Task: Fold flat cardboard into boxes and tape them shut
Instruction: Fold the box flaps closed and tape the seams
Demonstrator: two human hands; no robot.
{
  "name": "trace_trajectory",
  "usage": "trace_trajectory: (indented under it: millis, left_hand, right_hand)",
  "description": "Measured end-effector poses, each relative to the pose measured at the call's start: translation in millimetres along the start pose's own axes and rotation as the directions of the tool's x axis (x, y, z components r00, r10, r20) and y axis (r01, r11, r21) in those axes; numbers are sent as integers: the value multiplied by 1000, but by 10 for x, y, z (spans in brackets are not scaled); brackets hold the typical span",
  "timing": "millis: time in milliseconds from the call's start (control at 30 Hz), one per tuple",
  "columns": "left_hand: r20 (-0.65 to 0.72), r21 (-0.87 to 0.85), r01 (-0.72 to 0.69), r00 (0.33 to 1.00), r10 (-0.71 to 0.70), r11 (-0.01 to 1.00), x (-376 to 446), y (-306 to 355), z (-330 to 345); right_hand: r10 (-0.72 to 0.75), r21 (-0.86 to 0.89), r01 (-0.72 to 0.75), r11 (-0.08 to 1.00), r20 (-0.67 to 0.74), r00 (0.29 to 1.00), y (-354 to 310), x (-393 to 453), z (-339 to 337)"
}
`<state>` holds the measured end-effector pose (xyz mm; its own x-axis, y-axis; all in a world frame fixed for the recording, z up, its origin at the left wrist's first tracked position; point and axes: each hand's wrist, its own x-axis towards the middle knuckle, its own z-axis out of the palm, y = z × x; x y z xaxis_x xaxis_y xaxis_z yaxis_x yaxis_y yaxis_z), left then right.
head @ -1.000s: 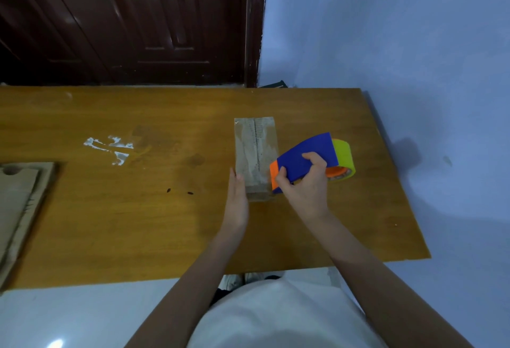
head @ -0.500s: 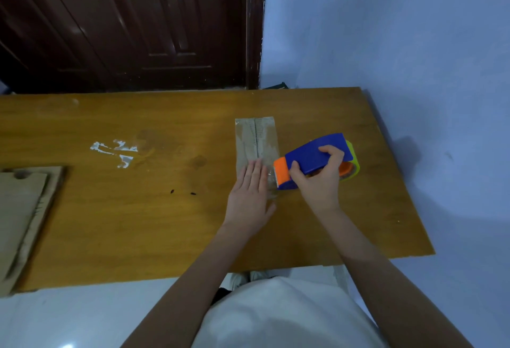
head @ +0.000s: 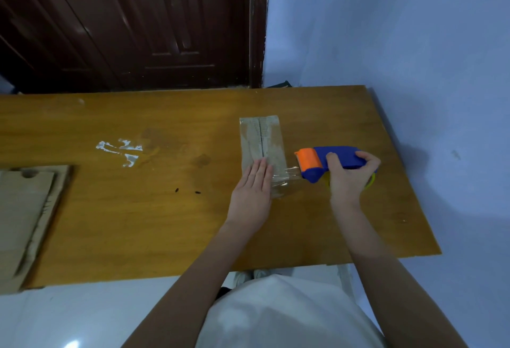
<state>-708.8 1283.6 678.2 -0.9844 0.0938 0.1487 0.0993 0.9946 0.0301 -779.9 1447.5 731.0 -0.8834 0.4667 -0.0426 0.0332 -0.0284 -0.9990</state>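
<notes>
1. A long wooden table (head: 165, 223) fills the scene, set against a dark panelled door (head: 124, 24) on the far side and a pale blue wall (head: 400, 30) to the right.
2. Flat sheets of cardboard (head: 24, 209) lie stacked at the table's left edge, well apart from my work.
3. The narrow cardboard box (head: 262, 140) lies flat right of the table's centre, its long taped seam running away from me.
4. My left hand (head: 254, 190) presses down on the near end of the box, fingers straight and held together.
5. My right hand (head: 350, 179) grips the blue tape dispenser (head: 331, 159) just right of the box, fingers curled over its handle; its orange roller (head: 309, 161) faces the box.
6. A clear strip of tape (head: 287, 175) stretches from the dispenser to the box's near end; how far it wraps around I cannot quite tell.
7. White smears (head: 121, 150) and two small dark specks (head: 187, 190) mark the tabletop to the left.
</notes>
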Motion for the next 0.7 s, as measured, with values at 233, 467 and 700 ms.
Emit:
trace_trajectory:
  millis: [233, 467, 700]
  left_hand:
    - [-25, 9, -25, 999, 25, 1000, 4, -16, 9]
    - [-127, -1, -41, 991, 41, 999, 31, -16, 71]
    - [-83, 23, -43, 995, 45, 999, 72, 53, 85]
  right_hand:
    - [200, 107, -192, 975, -66, 978, 5, 143, -71]
    - [96, -53, -97, 994, -18, 995, 12, 89, -77]
    - [-8, -120, 16, 993, 64, 998, -56, 37, -87]
